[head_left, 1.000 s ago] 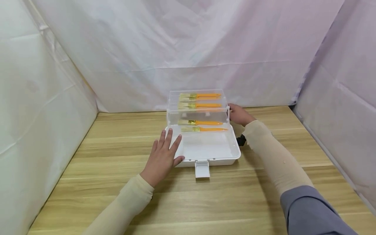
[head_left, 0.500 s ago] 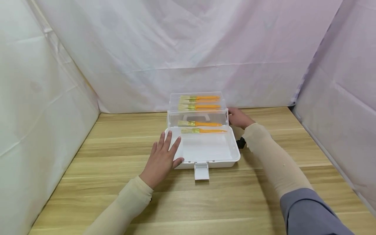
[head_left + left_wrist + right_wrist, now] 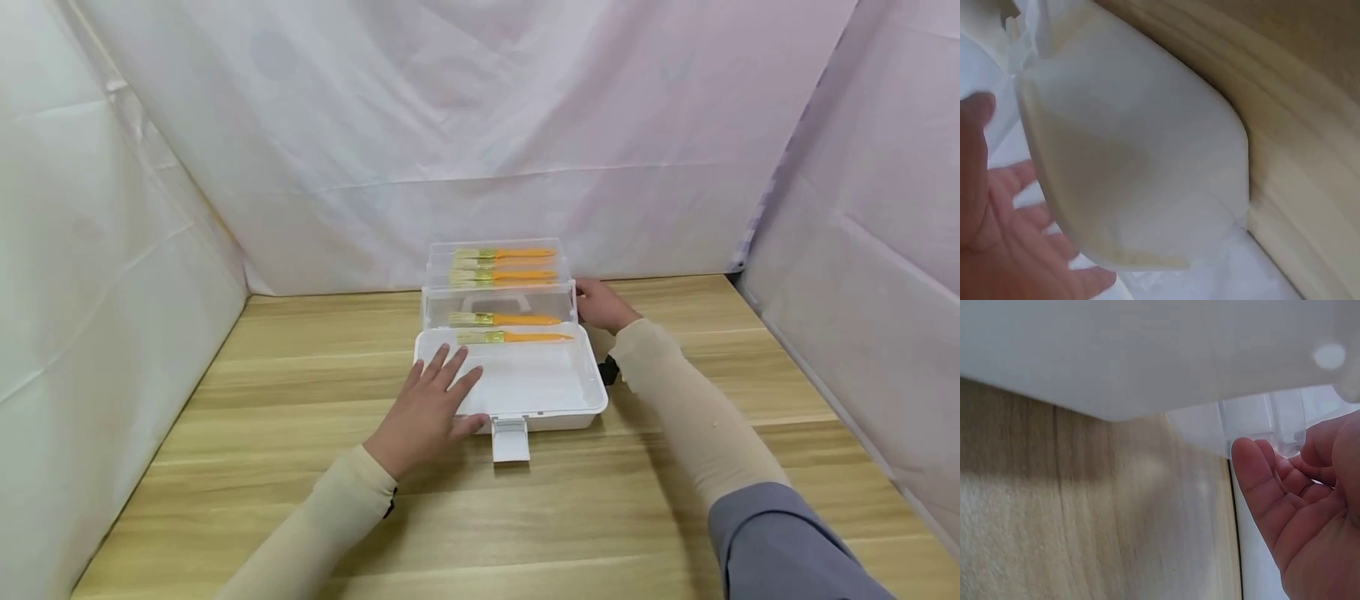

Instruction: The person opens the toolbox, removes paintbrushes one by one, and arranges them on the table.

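Note:
A white plastic box [image 3: 536, 379] with a translucent hinged lid [image 3: 498, 307] stands raised at the back on the wooden table. Several flat paintbrushes with orange handles and pale bristles lie in its rear part, such as the lower paintbrush [image 3: 536, 337] and the top paintbrush [image 3: 525, 252]. My left hand [image 3: 427, 417], fingers spread, reaches over the front left corner of the box, close to its rim. My right hand [image 3: 603, 306] pinches the right edge of the translucent part [image 3: 1247, 419]; its fingertips are partly hidden in the head view.
The front latch [image 3: 511, 442] hangs down at the box's front edge. A wood-grain table [image 3: 315, 367] lies all round the box. White cloth [image 3: 360, 125] closes off the back, left and right sides.
My left hand has shifted right over the box's front corner. The translucent lid sits slightly lower toward the back, and its handle now shows through. My right hand stays beside it.

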Tool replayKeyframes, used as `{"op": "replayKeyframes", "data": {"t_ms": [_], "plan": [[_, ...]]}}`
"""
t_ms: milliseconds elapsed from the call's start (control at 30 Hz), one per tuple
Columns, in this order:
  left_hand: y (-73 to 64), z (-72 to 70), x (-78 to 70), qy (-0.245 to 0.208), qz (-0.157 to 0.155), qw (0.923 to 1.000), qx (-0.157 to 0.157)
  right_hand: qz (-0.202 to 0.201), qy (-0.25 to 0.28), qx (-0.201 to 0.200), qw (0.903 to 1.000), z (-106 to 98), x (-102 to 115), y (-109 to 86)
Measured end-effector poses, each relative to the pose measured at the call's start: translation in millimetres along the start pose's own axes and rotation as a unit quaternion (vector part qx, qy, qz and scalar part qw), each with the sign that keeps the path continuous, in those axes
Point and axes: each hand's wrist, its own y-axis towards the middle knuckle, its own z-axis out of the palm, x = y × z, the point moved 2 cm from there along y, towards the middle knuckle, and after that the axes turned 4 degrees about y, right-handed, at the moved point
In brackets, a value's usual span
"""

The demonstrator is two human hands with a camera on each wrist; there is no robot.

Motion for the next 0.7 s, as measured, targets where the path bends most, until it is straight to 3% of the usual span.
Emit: {"op": "replayKeyframes", "data": {"t_ms": [200,467,700], "plan": [[1.9,9.6,-1.0,0.040,0.024,0.9983,0.036,-0.001,0.016,-0.001,0.9999,2,-1,0.8],[0.3,20.5,1.4,0.051,0.028,0.9979,0.026,0.006,0.007,-0.011,0.9999,1,3,-4.7],[-0.8,23.8,3.5,0.056,0.034,0.9977,0.016,-0.013,-0.079,-0.031,0.9963,-5,4,-12.2]]}}
